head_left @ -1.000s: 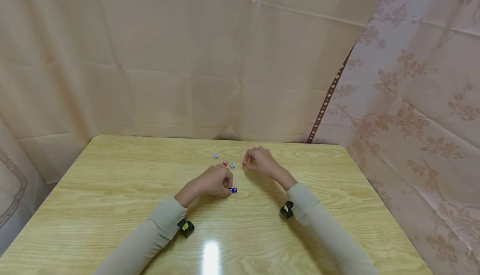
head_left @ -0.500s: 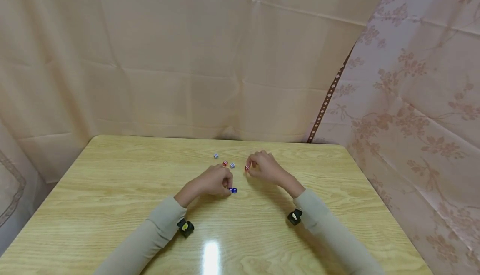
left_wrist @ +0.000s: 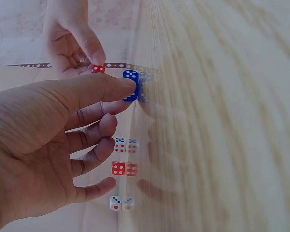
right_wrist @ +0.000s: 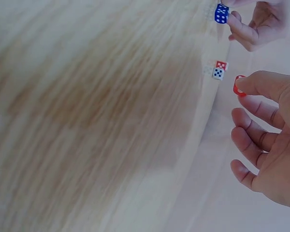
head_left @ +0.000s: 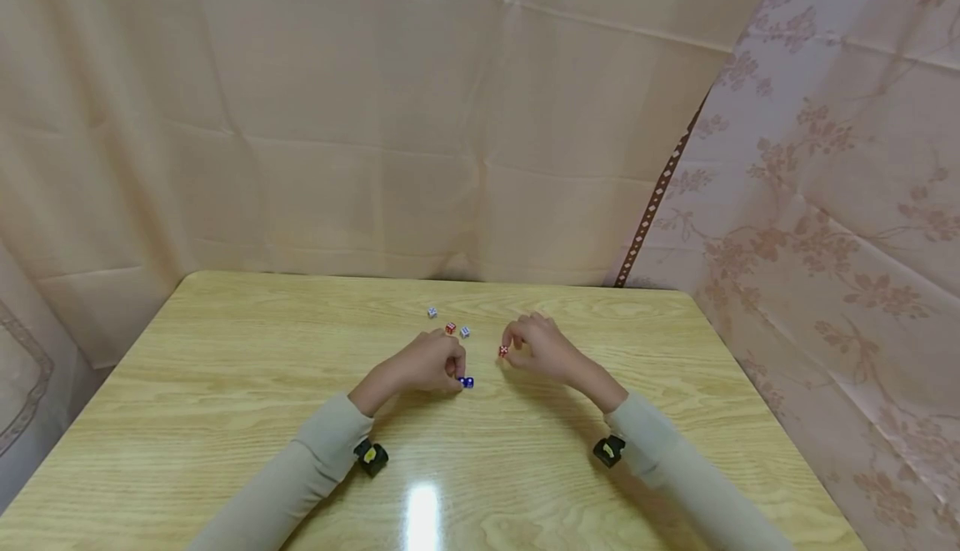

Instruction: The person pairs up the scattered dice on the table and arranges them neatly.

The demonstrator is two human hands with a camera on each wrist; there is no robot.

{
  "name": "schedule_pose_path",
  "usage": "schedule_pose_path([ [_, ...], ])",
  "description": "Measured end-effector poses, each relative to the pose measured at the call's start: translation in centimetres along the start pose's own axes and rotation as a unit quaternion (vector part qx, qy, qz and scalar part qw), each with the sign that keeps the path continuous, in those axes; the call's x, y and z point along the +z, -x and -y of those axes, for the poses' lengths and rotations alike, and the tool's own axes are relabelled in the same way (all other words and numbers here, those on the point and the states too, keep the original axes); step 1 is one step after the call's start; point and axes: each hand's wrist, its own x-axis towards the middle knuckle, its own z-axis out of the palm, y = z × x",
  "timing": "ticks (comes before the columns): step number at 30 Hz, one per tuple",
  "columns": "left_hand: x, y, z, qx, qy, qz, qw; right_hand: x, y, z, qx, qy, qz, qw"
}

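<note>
My left hand (head_left: 429,361) pinches a blue die (left_wrist: 130,77) between thumb and index finger, low over the wooden table (head_left: 300,468). A second blue die (head_left: 469,383) shows right beside it in the head view. My right hand (head_left: 542,346) holds a red die (head_left: 503,351) by thumb and fingertip, the thumb covering part of it in the right wrist view. Its other fingers are loosely bent. Farther back lie another red die (head_left: 450,328), a white die (head_left: 465,332) close to its right, and a second white die (head_left: 432,312) behind them.
A beige curtain (head_left: 337,117) hangs along the table's back edge, with a flowered cloth (head_left: 847,226) at the right. Both wrists carry small black devices, one on the left sleeve (head_left: 371,456). The glossy tabletop reflects a light near the front.
My right hand has moved toward me and slightly right, carrying the red die away from the other dice. My left hand and the blue dice have stayed in place.
</note>
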Motion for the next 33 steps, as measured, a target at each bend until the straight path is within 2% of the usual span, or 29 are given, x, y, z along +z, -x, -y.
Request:
schedule_pose_path([
  [11,0.1,0.0,0.0,0.002,0.006,-0.003,1.0,0.6,1.2,0.2,-0.01,-0.007,0.017,0.9998],
  [33,0.1,0.0,0.1,0.007,0.003,-0.005,1.0,1.5,1.9,1.1,-0.04,-0.002,0.041,0.9984],
])
